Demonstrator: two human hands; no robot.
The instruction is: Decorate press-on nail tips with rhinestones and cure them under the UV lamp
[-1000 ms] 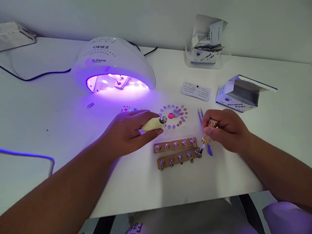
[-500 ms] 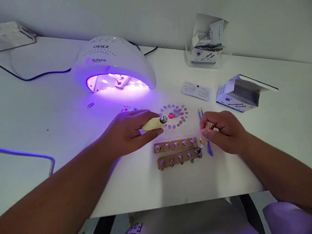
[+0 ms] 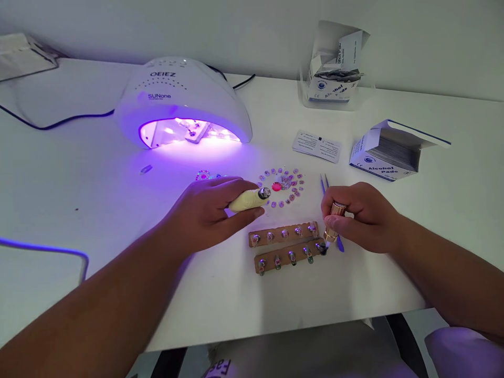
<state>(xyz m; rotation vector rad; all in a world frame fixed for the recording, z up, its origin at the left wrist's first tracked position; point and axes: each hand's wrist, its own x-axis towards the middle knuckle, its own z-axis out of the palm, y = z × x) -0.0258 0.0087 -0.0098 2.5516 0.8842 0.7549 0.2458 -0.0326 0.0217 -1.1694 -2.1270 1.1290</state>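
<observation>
My left hand point(image 3: 214, 212) is closed around a pale yellow nail polish bottle point(image 3: 247, 201), its uncapped neck pointing right. In my right hand point(image 3: 360, 218) is a nail polish brush with a ribbed gold cap point(image 3: 336, 215). The brush's dark tip touches the rightmost nail tip point(image 3: 323, 249) on the nearer brown strip point(image 3: 270, 261). Small nail tips stand in a row on this strip. A second brown strip point(image 3: 277, 235) with more nail tips lies just behind it. Tweezers point(image 3: 324, 182) lie partly hidden beneath my right hand.
A white nail lamp point(image 3: 181, 97) glows purple at the back left. Small decorated pieces point(image 3: 281, 205) form a ring around a pink gem point(image 3: 276, 187). Printed cards point(image 3: 316, 147), an open alcohol pads box point(image 3: 384, 152) and a clear container point(image 3: 305, 97) stand behind. A loose clear tip point(image 3: 146, 169) lies left.
My right hand has moved slightly down, bringing the brush tip lower over the end nail tip. The left hand and bottle have stayed in place.
</observation>
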